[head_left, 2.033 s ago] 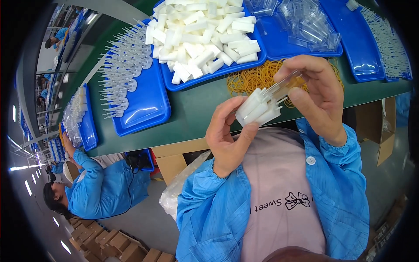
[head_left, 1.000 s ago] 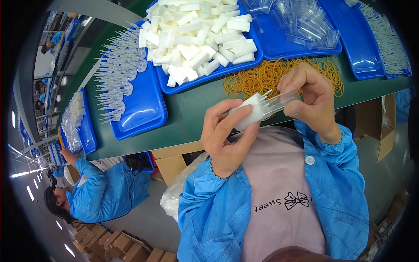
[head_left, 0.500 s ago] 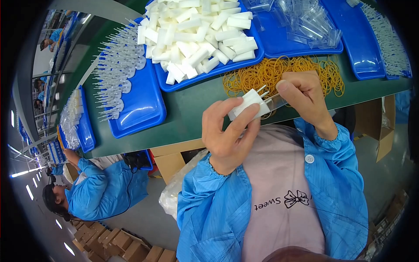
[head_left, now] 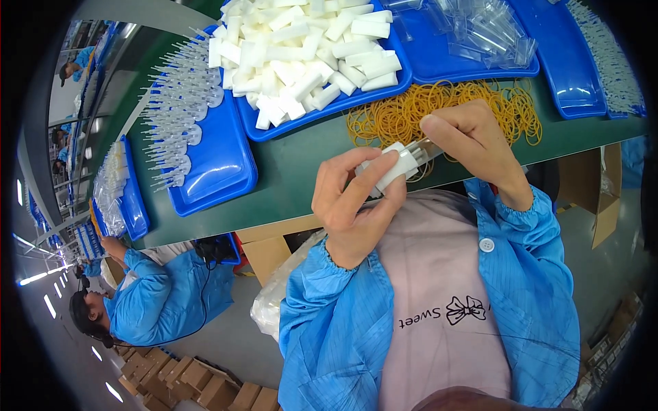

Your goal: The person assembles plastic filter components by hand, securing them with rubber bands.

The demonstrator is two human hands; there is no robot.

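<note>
Just in front of my chest, my left hand (head_left: 356, 209) is closed around a white block-shaped piece (head_left: 397, 171), with thin prongs sticking out of its right end. Against that end, my right hand (head_left: 476, 140) pinches a clear plastic sleeve (head_left: 433, 148) between thumb and fingers. The sleeve's near end reaches over the prongs; how deep it sits is hard to see. Behind both hands lies a heap of yellow-brown rubber bands (head_left: 480, 103) on the green table (head_left: 291, 161).
Along the back, a blue tray (head_left: 274, 130) is heaped with white blocks (head_left: 295, 61). Another holds clear plastic sleeves (head_left: 486, 38). Blue trays with thin-tipped translucent parts (head_left: 181, 116) stand left and far right. A person in blue (head_left: 161, 301) works at the left; cartons (head_left: 199, 383) lie below.
My right hand has moved slightly left, bringing the clear sleeve closer to the white piece and over its prongs. The left hand has shifted only a little.
</note>
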